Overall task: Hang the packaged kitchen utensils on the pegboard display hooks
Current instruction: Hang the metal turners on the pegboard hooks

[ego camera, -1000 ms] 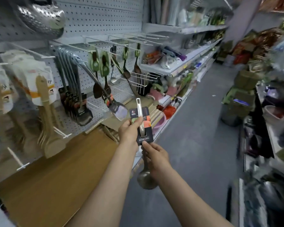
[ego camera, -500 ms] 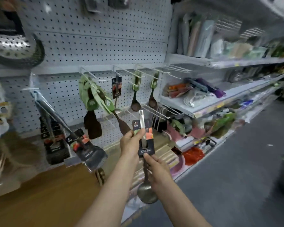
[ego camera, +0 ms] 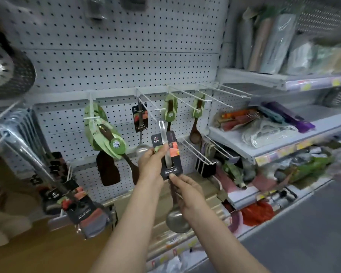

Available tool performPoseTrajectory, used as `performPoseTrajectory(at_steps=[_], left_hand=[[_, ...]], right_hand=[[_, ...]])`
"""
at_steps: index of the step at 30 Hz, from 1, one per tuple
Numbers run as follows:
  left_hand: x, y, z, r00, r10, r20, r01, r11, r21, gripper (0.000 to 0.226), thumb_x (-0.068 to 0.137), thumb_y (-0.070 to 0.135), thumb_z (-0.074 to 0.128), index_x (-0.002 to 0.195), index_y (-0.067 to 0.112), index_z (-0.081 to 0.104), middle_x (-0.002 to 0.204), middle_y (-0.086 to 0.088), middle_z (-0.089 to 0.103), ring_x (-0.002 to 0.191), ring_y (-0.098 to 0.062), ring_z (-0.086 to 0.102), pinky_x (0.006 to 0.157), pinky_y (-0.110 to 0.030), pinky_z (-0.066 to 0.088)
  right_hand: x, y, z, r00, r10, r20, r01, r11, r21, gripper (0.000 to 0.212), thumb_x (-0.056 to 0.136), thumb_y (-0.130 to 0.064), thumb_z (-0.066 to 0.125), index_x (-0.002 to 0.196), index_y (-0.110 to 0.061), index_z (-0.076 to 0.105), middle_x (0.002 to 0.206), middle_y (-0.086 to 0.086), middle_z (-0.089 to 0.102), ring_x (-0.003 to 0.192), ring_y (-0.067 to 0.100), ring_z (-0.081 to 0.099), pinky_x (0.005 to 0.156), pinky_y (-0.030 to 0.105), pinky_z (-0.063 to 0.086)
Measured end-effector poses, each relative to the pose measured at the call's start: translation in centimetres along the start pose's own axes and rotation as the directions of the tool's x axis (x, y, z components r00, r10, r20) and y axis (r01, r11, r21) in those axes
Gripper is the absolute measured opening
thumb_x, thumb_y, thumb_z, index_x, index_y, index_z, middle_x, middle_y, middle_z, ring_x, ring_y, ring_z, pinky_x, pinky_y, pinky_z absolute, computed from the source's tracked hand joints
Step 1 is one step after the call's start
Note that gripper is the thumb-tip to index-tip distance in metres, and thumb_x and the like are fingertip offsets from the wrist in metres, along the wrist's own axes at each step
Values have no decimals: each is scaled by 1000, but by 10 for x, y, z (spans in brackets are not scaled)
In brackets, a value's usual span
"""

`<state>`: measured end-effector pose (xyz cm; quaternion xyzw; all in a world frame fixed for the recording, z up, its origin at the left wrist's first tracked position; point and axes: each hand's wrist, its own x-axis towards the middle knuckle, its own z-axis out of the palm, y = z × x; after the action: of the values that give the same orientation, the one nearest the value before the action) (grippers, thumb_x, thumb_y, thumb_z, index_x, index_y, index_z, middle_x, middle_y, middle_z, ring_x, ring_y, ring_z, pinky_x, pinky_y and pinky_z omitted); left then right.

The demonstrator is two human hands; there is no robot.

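Observation:
A steel ladle [ego camera: 177, 220] on a black card [ego camera: 170, 154] stands upright in front of the pegboard [ego camera: 116, 66]. My left hand [ego camera: 151, 164] grips the card's left side with the thumb across the handle. At the card's bottom edge my right hand [ego camera: 187, 191] pinches it, and the bowl hangs below. Just above and behind the ladle's handle tip, a white hook [ego camera: 147, 108] carries one matching carded ladle [ego camera: 139, 119] near the board.
Neighbouring hooks hold green-carded dark wooden spatulas [ego camera: 106, 138] and spoons [ego camera: 195, 133]. At the left a row of steel turners [ego camera: 47, 164] juts toward me. Several bare hooks [ego camera: 220, 93] stick out at the upper right. Stocked shelves [ego camera: 283, 138] are on the right, a wooden ledge [ego camera: 37, 249] below.
My view has swung left and closer to the pegboard. Both hands have carried the ladle up toward the hook with the matching ladle; the grips are unchanged.

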<state>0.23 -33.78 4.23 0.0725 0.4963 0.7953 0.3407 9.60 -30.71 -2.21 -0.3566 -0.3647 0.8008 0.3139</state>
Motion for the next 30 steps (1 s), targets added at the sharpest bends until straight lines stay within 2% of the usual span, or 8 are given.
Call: performPoseTrajectory(at_steps=[2, 8, 11, 13, 19, 23, 27, 30], left_hand=[[14, 3, 1, 999, 26, -18, -26, 1000, -1, 8, 88, 13, 76, 96, 12, 72, 89, -10, 78, 69, -23, 74, 60, -36, 62], [44, 4, -4, 995, 76, -58, -77, 997, -14, 16, 87, 16, 77, 101, 10, 71, 94, -13, 78, 80, -29, 74, 70, -43, 62], [51, 2, -3, 993, 108, -50, -108, 994, 2, 18, 87, 18, 78, 102, 10, 71, 93, -11, 78, 78, -27, 75, 68, -41, 61], [55, 1, -2, 987, 151, -47, -150, 988, 23, 18, 87, 18, 78, 101, 10, 72, 93, -11, 78, 81, -29, 75, 73, -47, 62], [61, -13, -6, 966, 247, -72, -238, 965, 111, 10, 84, 21, 80, 86, 14, 73, 103, -17, 74, 95, -38, 72, 84, -55, 59], [64, -19, -9, 966, 242, -89, -236, 969, 76, 9, 86, 16, 78, 92, 13, 73, 103, -14, 75, 88, -28, 72, 81, -42, 61], [66, -17, -9, 971, 221, -93, -216, 974, 62, 5, 85, 15, 78, 89, 16, 74, 94, -12, 77, 88, -30, 72, 89, -52, 58], [72, -12, -9, 973, 215, -88, -208, 975, 78, 5, 87, 14, 77, 89, 16, 73, 86, -6, 77, 81, -24, 72, 84, -50, 59]], right_hand=[[12, -4, 6, 1000, -10, 25, 11, 1000, -22, 11, 84, -6, 79, 88, -12, 71, 75, 5, 73, 56, 10, 61, 50, 21, 48], [43, -1, 17, 997, -3, 73, 6, 999, -44, 15, 81, -8, 82, 91, -11, 71, 81, 12, 71, 66, 20, 60, 63, 31, 45], [53, -2, 17, 995, -17, 95, 19, 999, -27, 16, 85, -6, 78, 100, -7, 70, 77, 7, 71, 65, 15, 61, 64, 27, 47], [59, -2, 16, 993, -15, 114, 16, 1000, -8, 17, 86, -5, 77, 101, -6, 70, 79, 7, 73, 66, 14, 63, 63, 26, 49], [74, 7, 10, 987, 3, 163, -9, 999, 38, 14, 86, -2, 74, 95, -6, 64, 81, 12, 72, 68, 18, 65, 62, 25, 53], [81, 8, 7, 984, -1, 177, -2, 1000, 18, 19, 86, -1, 74, 101, -4, 63, 79, 10, 71, 66, 15, 64, 61, 23, 53], [88, 11, 8, 984, 16, 178, -16, 1000, 2, 16, 84, -4, 76, 98, -6, 68, 81, 9, 71, 68, 15, 64, 63, 23, 52], [94, 11, 13, 984, 24, 177, -22, 1000, -14, 17, 86, -5, 76, 100, -6, 68, 83, 10, 72, 71, 17, 65, 66, 25, 54]])
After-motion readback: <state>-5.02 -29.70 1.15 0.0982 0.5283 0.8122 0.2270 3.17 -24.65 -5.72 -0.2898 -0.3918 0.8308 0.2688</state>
